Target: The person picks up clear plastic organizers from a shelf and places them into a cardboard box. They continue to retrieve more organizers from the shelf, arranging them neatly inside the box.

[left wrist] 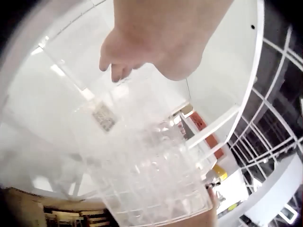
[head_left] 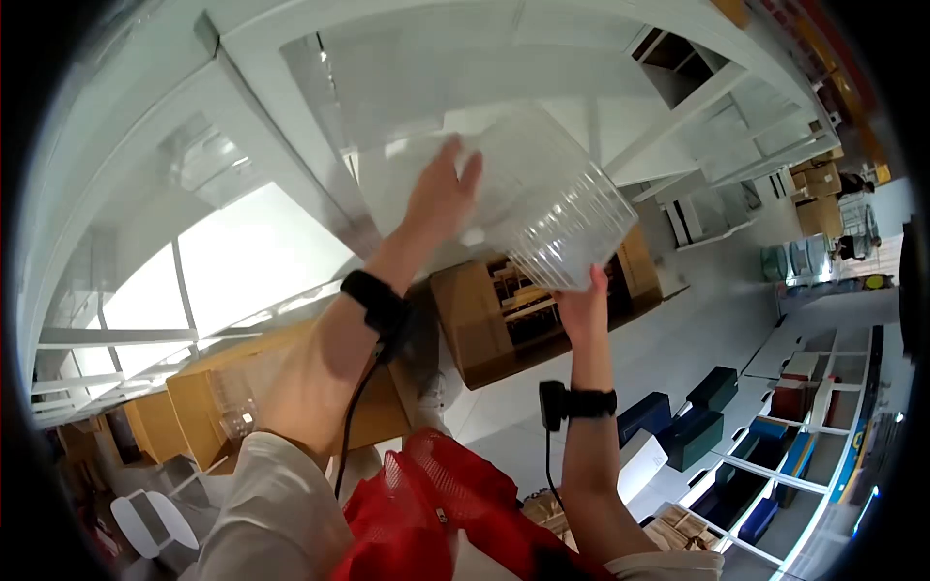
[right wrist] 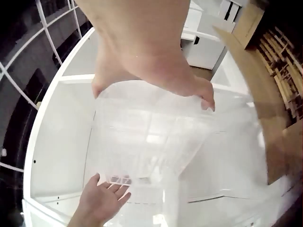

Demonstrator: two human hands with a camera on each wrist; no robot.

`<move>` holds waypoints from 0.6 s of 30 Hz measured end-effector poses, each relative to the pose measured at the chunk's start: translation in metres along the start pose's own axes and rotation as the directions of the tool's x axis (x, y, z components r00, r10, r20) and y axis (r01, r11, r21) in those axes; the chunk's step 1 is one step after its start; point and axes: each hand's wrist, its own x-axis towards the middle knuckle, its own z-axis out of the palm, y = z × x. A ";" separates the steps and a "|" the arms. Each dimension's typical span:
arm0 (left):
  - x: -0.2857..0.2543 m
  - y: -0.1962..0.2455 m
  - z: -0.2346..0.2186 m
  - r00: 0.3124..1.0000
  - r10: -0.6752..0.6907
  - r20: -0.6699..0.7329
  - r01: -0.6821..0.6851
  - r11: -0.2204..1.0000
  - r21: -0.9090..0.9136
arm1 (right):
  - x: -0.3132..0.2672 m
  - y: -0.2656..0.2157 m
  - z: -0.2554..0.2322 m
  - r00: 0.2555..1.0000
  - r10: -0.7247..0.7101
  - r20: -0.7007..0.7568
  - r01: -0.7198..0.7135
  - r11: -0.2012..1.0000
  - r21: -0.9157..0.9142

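A clear plastic container (head_left: 572,218) with ribbed sides is held up, tilted, in front of white shelving. My right hand (head_left: 584,308) grips its lower end; in the right wrist view the thumb and fingers of that hand (right wrist: 147,61) spread over opposite edges of the container (right wrist: 147,127). With fingers spread, my left hand (head_left: 441,198) is beside the container's far end. The right wrist view has the left hand (right wrist: 102,201) palm up near a small label; whether it touches the plastic, I cannot tell. A label (left wrist: 104,116) also shows near the left hand (left wrist: 156,42).
White shelving panels (head_left: 417,73) surround the container. Below stands an open cardboard box (head_left: 475,329) with wooden pieces inside, and more cardboard boxes (head_left: 232,387) are at the left. Dark green boxes (head_left: 695,438) and a white compartment shelf (head_left: 819,474) stand at the lower right.
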 end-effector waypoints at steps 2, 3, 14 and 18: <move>-0.039 -0.004 0.000 0.997 -0.037 0.066 0.038 0.999 -0.025 | -0.029 0.018 -0.033 0.999 -0.038 0.019 0.037 0.998 0.042; -0.061 0.002 0.002 0.999 -0.027 0.026 0.027 1.000 -0.012 | -0.052 0.015 -0.027 0.998 -0.066 0.009 0.065 0.997 0.048; -0.270 -0.025 -0.071 0.609 -0.606 0.512 0.513 0.793 0.328 | -0.251 0.041 -0.070 0.864 0.486 -0.130 -0.482 0.725 -0.492; -0.335 -0.072 -0.117 0.555 -0.753 0.353 0.665 0.657 0.356 | -0.238 0.079 -0.007 0.775 0.632 0.004 -0.374 0.464 -0.803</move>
